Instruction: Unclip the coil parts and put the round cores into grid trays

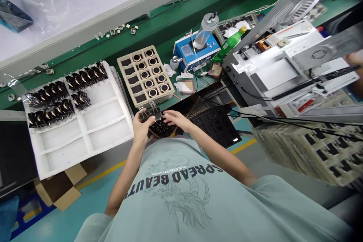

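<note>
In front of my shirt, my left hand (143,123) is closed around a small dark part with binder clips (153,111) on it. The wire handles of the clips stick up on its far side. My right hand (178,119) is just right of that part, its fingers apart and nothing visible in them; whether a fingertip touches the part I cannot tell. Below and between the hands lies a container of small black pieces (163,128), probably more clips. Just beyond the hands is a beige tray (133,100) with round gold-rimmed parts (144,75) in its cells.
On the left, a white foam tray (106,121) holds rows of clipped black parts (51,111). Further back stand a blue device (184,51), a clear cylinder (206,30) and a green bottle (231,43). A white machine (275,75) and stacked trays (306,151) are at right.
</note>
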`<move>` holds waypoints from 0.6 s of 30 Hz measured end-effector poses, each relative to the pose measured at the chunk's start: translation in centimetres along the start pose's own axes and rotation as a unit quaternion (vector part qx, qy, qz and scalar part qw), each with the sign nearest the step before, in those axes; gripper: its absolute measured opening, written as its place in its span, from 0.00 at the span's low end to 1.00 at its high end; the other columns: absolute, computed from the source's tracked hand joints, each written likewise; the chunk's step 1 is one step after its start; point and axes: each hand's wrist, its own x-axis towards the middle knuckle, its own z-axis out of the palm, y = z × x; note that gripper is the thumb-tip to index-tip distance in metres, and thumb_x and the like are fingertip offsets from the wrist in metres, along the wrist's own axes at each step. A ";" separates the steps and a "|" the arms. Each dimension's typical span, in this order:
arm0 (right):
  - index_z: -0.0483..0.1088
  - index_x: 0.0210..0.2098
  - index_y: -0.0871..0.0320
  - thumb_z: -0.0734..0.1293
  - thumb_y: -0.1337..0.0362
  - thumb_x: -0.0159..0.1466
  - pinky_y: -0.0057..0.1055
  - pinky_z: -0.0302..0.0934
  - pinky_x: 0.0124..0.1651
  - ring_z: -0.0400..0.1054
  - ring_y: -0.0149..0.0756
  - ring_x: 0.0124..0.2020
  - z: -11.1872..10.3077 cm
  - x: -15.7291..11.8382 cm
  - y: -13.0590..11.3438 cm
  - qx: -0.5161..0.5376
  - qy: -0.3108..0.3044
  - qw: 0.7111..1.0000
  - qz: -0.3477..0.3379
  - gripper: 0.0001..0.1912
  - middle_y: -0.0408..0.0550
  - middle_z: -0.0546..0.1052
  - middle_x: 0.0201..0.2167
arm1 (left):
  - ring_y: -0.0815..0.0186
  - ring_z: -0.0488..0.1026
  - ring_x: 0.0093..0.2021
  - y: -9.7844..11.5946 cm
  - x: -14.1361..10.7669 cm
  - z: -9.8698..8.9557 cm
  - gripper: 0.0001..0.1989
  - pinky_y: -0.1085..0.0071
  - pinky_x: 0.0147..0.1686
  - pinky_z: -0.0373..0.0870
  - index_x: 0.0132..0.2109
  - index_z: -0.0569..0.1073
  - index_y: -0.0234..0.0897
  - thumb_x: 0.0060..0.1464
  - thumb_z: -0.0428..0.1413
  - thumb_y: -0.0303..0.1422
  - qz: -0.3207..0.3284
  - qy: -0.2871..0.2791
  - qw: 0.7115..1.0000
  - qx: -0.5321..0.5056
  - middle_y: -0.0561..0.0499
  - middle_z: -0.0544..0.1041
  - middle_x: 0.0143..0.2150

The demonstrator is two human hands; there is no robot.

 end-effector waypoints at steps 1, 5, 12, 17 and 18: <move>0.73 0.51 0.57 0.69 0.41 0.60 0.35 0.69 0.45 0.74 0.40 0.45 -0.2 -0.3 -0.9 0.048 -0.020 0.999 -0.014 0.30 0.53 0.78 0.49 | 0.64 0.76 0.39 -0.5 -0.3 0.0 0.29 0.66 0.42 0.73 0.47 0.75 0.37 0.33 0.71 0.29 -0.004 -0.025 0.999 0.028 0.50 0.78 0.41; 0.77 0.39 0.59 0.73 0.43 0.56 0.31 0.67 0.42 0.72 0.37 0.38 -0.1 -1.8 -3.2 0.085 0.002 0.993 -0.077 0.25 0.46 0.79 0.36 | 0.61 0.76 0.44 -2.3 -0.9 0.7 0.29 0.66 0.47 0.71 0.47 0.76 0.37 0.33 0.71 0.26 0.001 -0.098 0.991 0.086 0.47 0.79 0.46; 0.78 0.29 0.60 0.73 0.44 0.55 0.33 0.65 0.41 0.71 0.39 0.35 0.1 -2.8 -2.8 0.096 0.107 0.984 -0.109 0.22 0.46 0.78 0.29 | 0.60 0.77 0.42 -2.3 -1.0 1.5 0.31 0.64 0.47 0.71 0.51 0.74 0.38 0.36 0.70 0.27 0.016 -0.142 0.982 0.121 0.47 0.80 0.45; 0.79 0.30 0.60 0.74 0.44 0.54 0.33 0.65 0.41 0.70 0.38 0.35 -0.1 -3.2 -2.6 0.088 0.130 0.982 -0.110 0.22 0.46 0.79 0.30 | 0.60 0.77 0.40 -1.8 -1.1 1.9 0.33 0.64 0.45 0.71 0.52 0.74 0.37 0.34 0.70 0.25 0.002 -0.155 0.979 0.133 0.46 0.80 0.43; 0.79 0.30 0.60 0.74 0.45 0.54 0.33 0.65 0.41 0.70 0.38 0.35 -0.1 -3.2 -2.6 0.090 0.132 0.981 -0.110 0.22 0.46 0.79 0.30 | 0.60 0.77 0.40 -1.7 -1.2 2.0 0.34 0.64 0.45 0.71 0.52 0.74 0.37 0.34 0.70 0.25 -0.001 -0.158 0.978 0.133 0.46 0.80 0.43</move>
